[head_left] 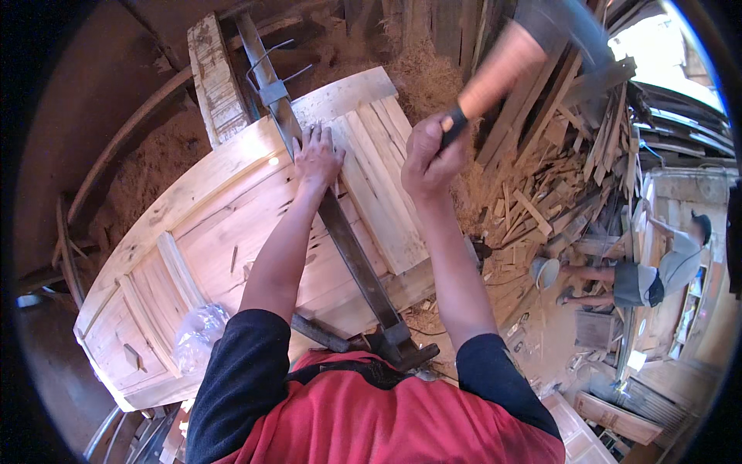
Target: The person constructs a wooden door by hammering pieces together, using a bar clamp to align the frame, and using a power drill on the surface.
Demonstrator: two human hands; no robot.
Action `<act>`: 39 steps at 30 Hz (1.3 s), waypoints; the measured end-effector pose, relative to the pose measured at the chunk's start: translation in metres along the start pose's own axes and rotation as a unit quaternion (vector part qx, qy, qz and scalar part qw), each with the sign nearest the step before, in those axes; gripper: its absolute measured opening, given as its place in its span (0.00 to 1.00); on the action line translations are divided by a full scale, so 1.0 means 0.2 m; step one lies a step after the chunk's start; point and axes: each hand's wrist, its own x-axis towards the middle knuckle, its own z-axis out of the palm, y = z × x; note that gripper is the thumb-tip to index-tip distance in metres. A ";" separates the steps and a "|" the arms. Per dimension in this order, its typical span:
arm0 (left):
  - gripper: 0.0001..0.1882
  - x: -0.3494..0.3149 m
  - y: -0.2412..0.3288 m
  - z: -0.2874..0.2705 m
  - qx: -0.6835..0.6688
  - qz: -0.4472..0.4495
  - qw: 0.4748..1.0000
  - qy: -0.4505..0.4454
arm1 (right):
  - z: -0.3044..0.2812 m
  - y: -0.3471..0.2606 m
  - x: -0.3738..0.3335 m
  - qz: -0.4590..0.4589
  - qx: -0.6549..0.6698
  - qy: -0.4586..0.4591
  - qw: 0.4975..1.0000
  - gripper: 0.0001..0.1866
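My right hand (pixel 434 158) is raised on the right, closed around the black grip of a hammer (pixel 501 71). The hammer's wooden handle slants up and right; its dark head is smeared by motion. My left hand (pixel 317 157) lies with fingers spread over a long metal bar clamp (pixel 352 247) and the wood beside it. That clamp runs across a large pale wooden door panel (pixel 232 205) with a curved edge, framed boards and raised strips. Whether anything small sits under my left palm is hidden.
A clear plastic bag (pixel 199 334) and a small wood block (pixel 133 357) lie on the panel. Scrap wood (pixel 541 213) and shavings cover the floor at right. Farther right, another person (pixel 666 267) stands near a bucket (pixel 545 272). A thick timber (pixel 220 81) stands beyond the panel.
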 end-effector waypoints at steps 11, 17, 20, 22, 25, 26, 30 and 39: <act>0.33 0.00 -0.01 0.01 0.011 -0.003 1.000 0.004 | -0.08 0.09 -0.04 0.099 -0.184 -0.083 0.974 0.14; 0.31 0.04 0.11 0.01 -0.008 0.023 1.000 -0.002 | -0.12 0.54 -0.31 0.138 -0.322 -0.208 0.913 0.12; 0.29 0.03 0.08 -0.01 -0.011 0.013 1.000 -0.008 | -0.08 0.40 -0.25 0.239 -0.305 -0.251 0.887 0.14; 0.29 -0.01 0.03 -0.02 -0.008 0.004 1.000 -0.009 | -0.04 0.16 -0.16 0.188 -0.227 -0.213 0.931 0.14; 0.29 -0.01 0.01 -0.01 -0.013 0.006 1.000 0.006 | 0.01 0.04 -0.07 0.055 -0.124 -0.109 0.985 0.14; 0.29 0.01 0.04 -0.01 -0.015 0.017 1.000 0.015 | 0.01 0.14 -0.09 -0.002 -0.104 -0.048 0.993 0.14; 0.28 0.03 0.11 -0.02 -0.031 0.031 0.999 0.007 | -0.11 0.63 -0.34 0.134 -0.253 -0.148 0.947 0.14; 0.29 0.00 0.04 -0.01 -0.003 0.024 1.000 -0.003 | -0.02 0.37 -0.25 0.045 -0.104 -0.055 0.992 0.17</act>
